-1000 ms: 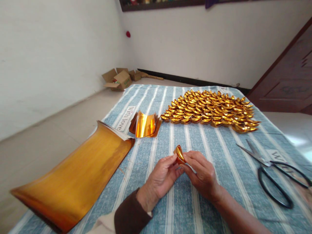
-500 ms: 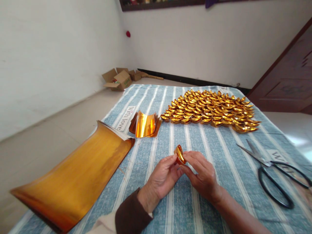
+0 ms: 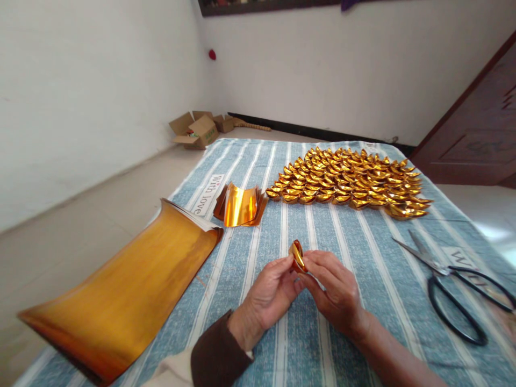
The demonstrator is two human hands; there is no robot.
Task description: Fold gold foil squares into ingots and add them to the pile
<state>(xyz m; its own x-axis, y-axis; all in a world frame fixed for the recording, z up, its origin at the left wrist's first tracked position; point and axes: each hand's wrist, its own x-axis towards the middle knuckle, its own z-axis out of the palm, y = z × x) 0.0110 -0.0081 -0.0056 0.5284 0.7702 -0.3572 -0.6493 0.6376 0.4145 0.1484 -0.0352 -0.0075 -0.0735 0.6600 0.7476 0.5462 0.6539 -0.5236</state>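
Observation:
A folded gold paper ingot [image 3: 298, 256] is held above the striped cloth, tilted, between my two hands. My left hand [image 3: 271, 293] pinches its left side with thumb and fingers. On its right side, my right hand [image 3: 332, 287] grips it with the fingertips and thumb. Farther off to the right lie many finished gold paper ingots [image 3: 350, 180] in close rows. A small stack of cut gold foil paper [image 3: 241, 207] rests to the left of them. Large gold foil sheets [image 3: 124, 290] lie curled at the left.
Black-handled scissors [image 3: 439, 269] lie with blades apart at the right. The blue-and-white striped tablecloth [image 3: 282, 344] covers the table. Open cardboard boxes [image 3: 196, 133] stand on the floor beyond the far left corner. A dark red wooden panel [image 3: 475, 129] is at the far right.
Both hands keep their grip on the ingot with barely any movement. The view has shifted very slightly; everything on the table lies as before.

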